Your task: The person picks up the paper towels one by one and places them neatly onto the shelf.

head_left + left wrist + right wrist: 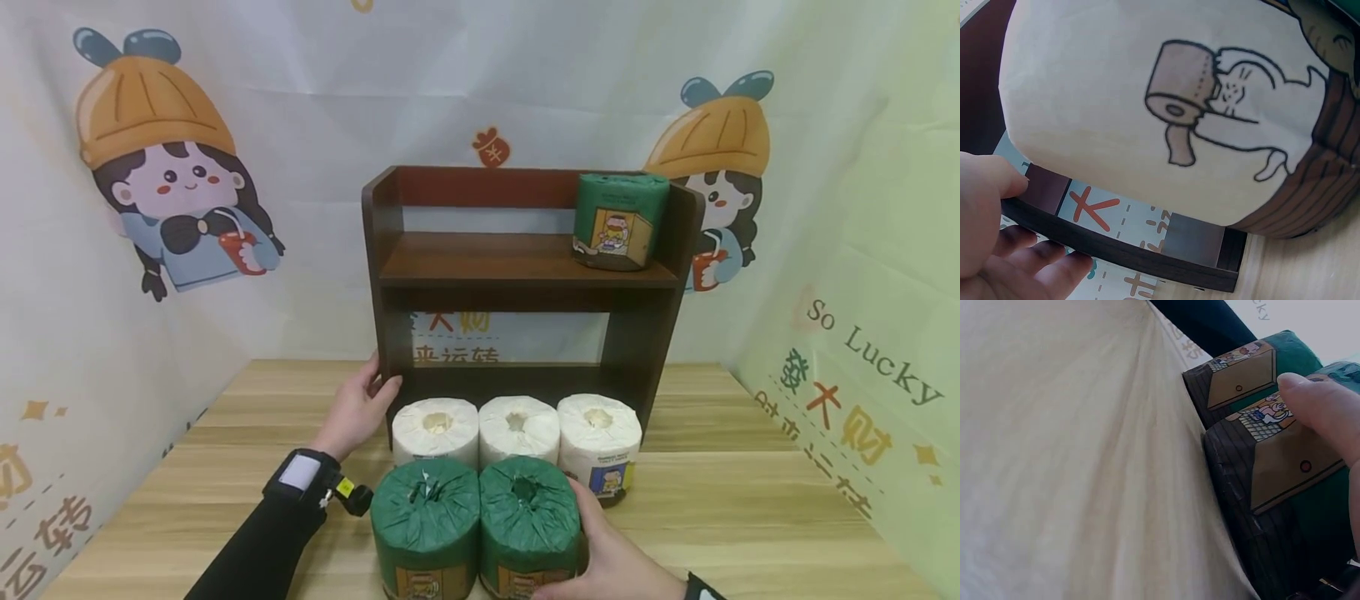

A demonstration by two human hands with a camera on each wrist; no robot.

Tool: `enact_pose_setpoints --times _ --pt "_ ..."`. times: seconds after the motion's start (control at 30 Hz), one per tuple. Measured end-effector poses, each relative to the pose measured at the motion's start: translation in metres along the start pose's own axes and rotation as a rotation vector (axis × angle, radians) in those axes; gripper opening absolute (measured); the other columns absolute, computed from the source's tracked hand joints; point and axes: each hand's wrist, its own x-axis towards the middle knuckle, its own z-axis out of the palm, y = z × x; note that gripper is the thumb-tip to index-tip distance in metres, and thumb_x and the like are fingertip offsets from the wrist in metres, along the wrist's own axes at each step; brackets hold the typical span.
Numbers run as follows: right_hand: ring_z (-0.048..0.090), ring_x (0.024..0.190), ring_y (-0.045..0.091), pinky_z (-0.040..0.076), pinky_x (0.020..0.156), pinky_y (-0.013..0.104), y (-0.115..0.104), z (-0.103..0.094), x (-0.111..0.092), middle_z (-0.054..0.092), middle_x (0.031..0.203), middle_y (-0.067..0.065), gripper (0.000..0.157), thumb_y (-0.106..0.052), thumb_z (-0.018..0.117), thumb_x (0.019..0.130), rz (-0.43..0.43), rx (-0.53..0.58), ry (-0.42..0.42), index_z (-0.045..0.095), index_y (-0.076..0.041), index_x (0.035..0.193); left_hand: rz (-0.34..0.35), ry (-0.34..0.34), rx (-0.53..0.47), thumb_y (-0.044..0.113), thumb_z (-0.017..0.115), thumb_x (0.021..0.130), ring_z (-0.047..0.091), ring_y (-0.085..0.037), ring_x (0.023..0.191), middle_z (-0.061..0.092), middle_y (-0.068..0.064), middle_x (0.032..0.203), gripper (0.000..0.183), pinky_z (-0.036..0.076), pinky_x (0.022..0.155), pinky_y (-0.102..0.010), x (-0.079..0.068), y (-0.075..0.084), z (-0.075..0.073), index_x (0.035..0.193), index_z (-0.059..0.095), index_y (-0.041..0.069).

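A dark brown two-tier wooden shelf (pixel 480 257) stands on the table. My left hand (pixel 356 412) grips the edge of its left side panel (pixel 1129 240), thumb on one face and fingers on the other. In front of the lower tier are three white-wrapped toilet paper rolls (pixel 519 423) in a row. Nearer me stand two green-wrapped toilet rolls side by side, the left one (pixel 425 512) and the right one (pixel 528 521). My right hand (pixel 618 562) holds the right green roll from its right side, thumb (pixel 1319 403) on the printed front.
Another green toilet roll (pixel 622 221) stands at the right end of the shelf's upper tier. The light wooden table (pixel 720 500) stretches to both sides. A cloth backdrop (pixel 315 167) printed with cartoon figures hangs behind and at the sides.
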Motion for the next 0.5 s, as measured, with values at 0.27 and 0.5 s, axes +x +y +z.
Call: enact_pose_setpoints --times 0.27,0.5 --pt "0.030 0.132 0.021 0.026 0.107 0.056 0.0001 0.0010 0.0009 0.024 0.150 0.000 0.113 -0.028 0.090 0.073 -0.002 0.003 -0.007 0.010 -0.027 0.153 0.007 -0.002 0.004 0.018 0.055 0.104 0.046 -0.033 0.124 0.036 -0.018 0.149 0.060 0.049 0.095 -0.045 0.0003 0.0004 -0.0007 0.156 0.027 0.018" --pt "0.035 0.129 0.023 0.029 0.104 0.058 -0.0012 0.0009 -0.0004 0.030 0.148 0.000 0.109 -0.029 0.089 0.075 -0.004 0.013 0.002 0.013 -0.029 0.153 0.006 -0.007 -0.001 0.019 0.054 0.104 0.046 -0.033 0.124 0.037 -0.017 0.149 0.059 0.049 0.096 -0.046 0.0002 0.0002 -0.0008 0.156 0.027 0.017"
